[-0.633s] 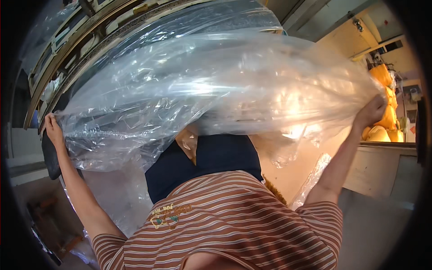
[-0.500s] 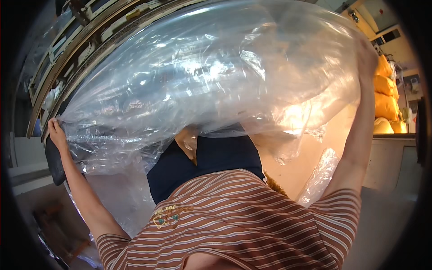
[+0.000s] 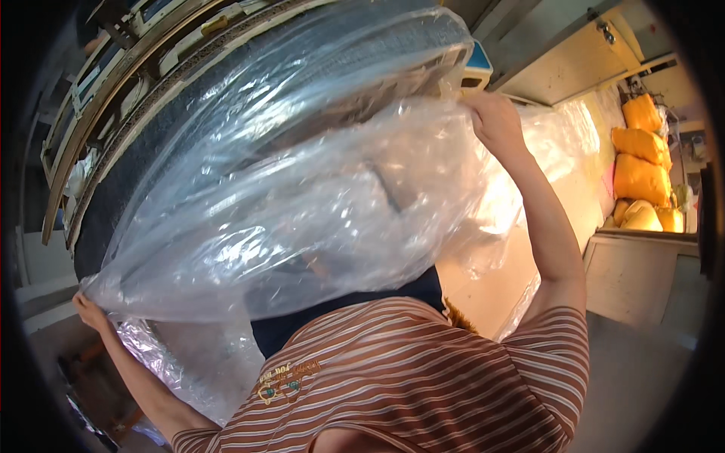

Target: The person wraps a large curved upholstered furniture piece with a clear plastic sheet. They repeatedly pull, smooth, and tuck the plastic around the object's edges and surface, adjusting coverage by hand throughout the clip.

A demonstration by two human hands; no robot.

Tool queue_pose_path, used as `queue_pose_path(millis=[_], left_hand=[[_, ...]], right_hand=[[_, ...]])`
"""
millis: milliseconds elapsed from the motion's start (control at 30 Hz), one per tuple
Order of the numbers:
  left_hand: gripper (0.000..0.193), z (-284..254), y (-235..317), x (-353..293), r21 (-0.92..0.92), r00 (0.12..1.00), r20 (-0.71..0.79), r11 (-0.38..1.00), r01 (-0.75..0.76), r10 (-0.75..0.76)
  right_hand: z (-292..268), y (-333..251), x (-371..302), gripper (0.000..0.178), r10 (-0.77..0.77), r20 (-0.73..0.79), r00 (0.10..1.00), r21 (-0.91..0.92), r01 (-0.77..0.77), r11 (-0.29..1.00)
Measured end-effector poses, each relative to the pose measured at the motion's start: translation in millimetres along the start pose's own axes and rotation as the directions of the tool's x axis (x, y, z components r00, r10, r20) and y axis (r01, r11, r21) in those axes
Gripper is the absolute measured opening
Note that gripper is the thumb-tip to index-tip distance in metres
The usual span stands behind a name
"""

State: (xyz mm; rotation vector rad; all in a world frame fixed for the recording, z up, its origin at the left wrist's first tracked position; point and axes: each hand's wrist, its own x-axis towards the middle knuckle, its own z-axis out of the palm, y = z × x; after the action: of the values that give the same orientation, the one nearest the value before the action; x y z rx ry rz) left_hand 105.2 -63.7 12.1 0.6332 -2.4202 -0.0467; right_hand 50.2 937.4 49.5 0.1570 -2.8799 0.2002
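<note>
While I watch through the head view, the left hand (image 3: 92, 311) grips a bunched edge of the clear film (image 3: 302, 219), its fingers closed on the plastic at the far left. Well apart from it and higher in the view, the right hand (image 3: 496, 124) is closed in a fist on the film's other end, near a blue-and-white box (image 3: 477, 64). Between the two hands the film stretches on a slant, puffed and creased, covering part of the dark trousers (image 3: 269, 330), with its lower edge close to the striped shirt (image 3: 408, 355). Beyond it, clear plastic spreads over the dark bench (image 3: 100, 219); I cannot tell whether it is all one piece. Along the bench's left side I see a long railed frame (image 3: 113, 97). Crumpled plastic (image 3: 147, 347) lies near the left forearm. Over to the right, orange bundles (image 3: 642, 179) stand stacked near a pale cabinet (image 3: 630, 279).
</note>
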Motion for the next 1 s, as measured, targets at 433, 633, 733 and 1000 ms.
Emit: queue_pose_path(millis=[433, 633, 733, 1000], left_hand=[[0.038, 30.4, 21.3, 1.5, 0.089, 0.994, -0.107, 0.996, 0.032, -0.023], [0.040, 20.6, 2.0, -11.1, 0.137, 0.991, -0.086, 0.984, 0.112, -0.101], [0.038, 21.5, -10.6, -6.0, 0.126, 0.986, -0.123, 0.984, 0.128, -0.113], [0.035, 0.8, -67.2, 3.5, 0.122, 0.978, -0.208, 0.992, 0.038, -0.011]], right_hand=[[-21.4, 49.1, 245.2, 0.019, -0.341, -0.644, 0.684, -0.549, -0.104, 0.829], [26.1, -78.0, 230.3, 0.042, 0.134, -0.132, 0.982, 0.131, -0.116, 0.985], [81.4, -33.9, 219.5, 0.054, 0.009, -0.170, 0.985, 0.004, -0.008, 1.000], [78.2, 11.2, 257.1, 0.042, -0.090, -0.366, 0.926, 0.029, 0.108, 0.994]])
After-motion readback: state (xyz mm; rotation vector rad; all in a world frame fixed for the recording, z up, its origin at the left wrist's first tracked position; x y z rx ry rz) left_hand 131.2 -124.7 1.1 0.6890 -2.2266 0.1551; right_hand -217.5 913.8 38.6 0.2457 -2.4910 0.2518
